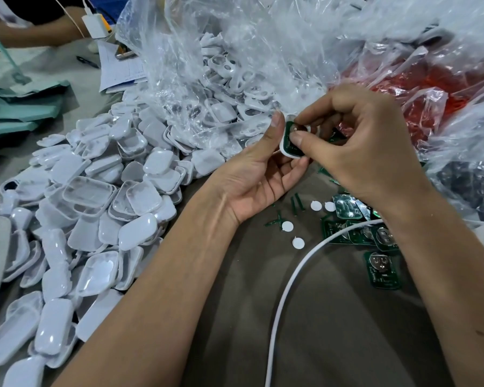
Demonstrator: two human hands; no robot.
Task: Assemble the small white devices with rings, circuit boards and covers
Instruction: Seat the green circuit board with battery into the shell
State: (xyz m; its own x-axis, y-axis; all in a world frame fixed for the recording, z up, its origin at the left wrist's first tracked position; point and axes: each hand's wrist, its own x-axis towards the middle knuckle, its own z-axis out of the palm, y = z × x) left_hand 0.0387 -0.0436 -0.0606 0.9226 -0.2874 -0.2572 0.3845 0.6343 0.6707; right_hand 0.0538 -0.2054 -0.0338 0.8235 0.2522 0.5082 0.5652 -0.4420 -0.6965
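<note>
My left hand (259,174) holds a small white device shell (285,148) between thumb and fingers, open side toward me. A green circuit board (289,132) sits inside the shell. My right hand (355,143) pinches and presses that board with thumb and fingertips from the right. Loose green circuit boards (382,270) lie on the table under my right wrist. A few small white round discs (299,243) lie between my forearms. A big heap of white covers (101,208) fills the left side.
A clear plastic bag (213,68) of white ring frames lies behind my hands. A red-filled bag (419,90) lies at the right. A white cable (288,291) curves across the grey table. Another person's arm (37,32) and a white charger (97,25) are at the far left.
</note>
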